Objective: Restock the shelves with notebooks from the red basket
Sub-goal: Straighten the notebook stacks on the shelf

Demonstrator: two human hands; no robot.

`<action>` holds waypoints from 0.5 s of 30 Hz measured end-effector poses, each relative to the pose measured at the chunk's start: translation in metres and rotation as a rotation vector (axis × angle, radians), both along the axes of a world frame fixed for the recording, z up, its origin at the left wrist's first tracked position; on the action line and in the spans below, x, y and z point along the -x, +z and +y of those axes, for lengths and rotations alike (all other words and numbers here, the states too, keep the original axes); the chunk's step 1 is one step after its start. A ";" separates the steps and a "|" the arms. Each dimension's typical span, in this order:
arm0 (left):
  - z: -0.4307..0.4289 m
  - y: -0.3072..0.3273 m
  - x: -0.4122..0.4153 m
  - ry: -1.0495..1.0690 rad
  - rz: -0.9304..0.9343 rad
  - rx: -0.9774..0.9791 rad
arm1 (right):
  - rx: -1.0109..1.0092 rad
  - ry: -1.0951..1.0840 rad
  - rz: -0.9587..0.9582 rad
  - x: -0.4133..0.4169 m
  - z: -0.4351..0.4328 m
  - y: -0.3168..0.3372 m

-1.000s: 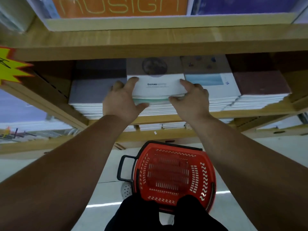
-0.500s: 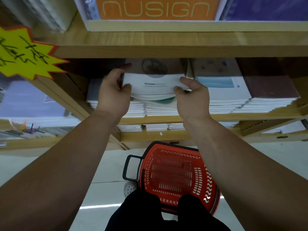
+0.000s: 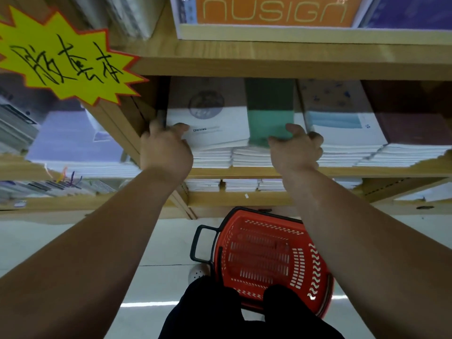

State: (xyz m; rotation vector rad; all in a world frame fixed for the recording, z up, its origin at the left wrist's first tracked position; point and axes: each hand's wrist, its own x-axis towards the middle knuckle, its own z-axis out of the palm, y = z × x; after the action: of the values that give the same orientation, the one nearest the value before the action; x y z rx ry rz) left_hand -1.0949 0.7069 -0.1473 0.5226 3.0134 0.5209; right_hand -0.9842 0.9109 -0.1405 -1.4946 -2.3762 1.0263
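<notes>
A white notebook with a grey circle and the word DARING (image 3: 215, 126) lies on top of the leftmost stack on the wooden shelf (image 3: 244, 172). My left hand (image 3: 166, 148) grips its near left corner. Beside it a green notebook (image 3: 269, 113) tops the neighbouring stack, and my right hand (image 3: 296, 148) curls over its near edge. The red basket (image 3: 269, 255) stands on the floor below, between my arms, and looks empty.
More notebook stacks, one with a blue band (image 3: 342, 118) and a maroon one (image 3: 411, 128), fill the shelf to the right. A yellow star price tag (image 3: 61, 59) hangs at the upper left. An orange NUSIGN box (image 3: 274, 11) sits on the shelf above. My dark trouser legs (image 3: 244, 311) show at the bottom.
The white DARING notebook has shifted left onto the leftmost stack, uncovering the green notebook. My left hand moved left with it; my right hand now rests on the green one.
</notes>
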 end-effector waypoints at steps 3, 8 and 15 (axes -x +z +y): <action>0.021 0.014 -0.014 -0.205 0.206 0.196 | -0.292 0.334 -0.110 -0.017 -0.008 -0.010; 0.067 0.012 -0.019 -0.648 0.089 0.217 | -0.486 0.732 -0.112 -0.007 -0.005 -0.027; 0.054 0.001 0.001 -0.515 0.074 0.231 | -0.714 0.916 -0.210 -0.002 0.049 -0.030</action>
State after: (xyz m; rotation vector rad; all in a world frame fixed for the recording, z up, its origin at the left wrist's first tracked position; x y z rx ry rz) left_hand -1.0955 0.7609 -0.1459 1.2586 2.7768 0.1205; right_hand -0.9820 0.9601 -0.1709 -0.2518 -3.1219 0.0036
